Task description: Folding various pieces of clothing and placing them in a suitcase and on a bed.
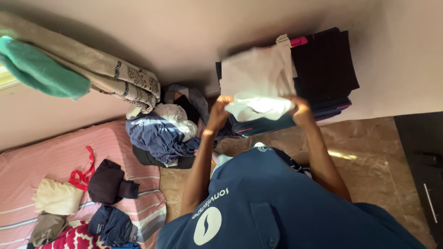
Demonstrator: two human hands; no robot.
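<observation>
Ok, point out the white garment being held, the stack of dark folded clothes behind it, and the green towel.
white garment (pixel 256 80), head view, middle of the cloth.
stack of dark folded clothes (pixel 325 64), head view, top of the pile.
green towel (pixel 41 69), head view, middle of its hanging fold.

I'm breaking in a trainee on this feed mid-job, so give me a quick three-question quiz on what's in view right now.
1. True or false: both hands grip the white cloth.
2. What lies directly behind the white cloth? A) a stack of dark folded clothes B) a green towel C) a red ribbon
3. What colour is the striped mattress on which small garments lie?

Key:
1. True. The left hand and right hand each hold a lower corner.
2. A, the stack of dark folded clothes against the wall.
3. Pink.
</observation>
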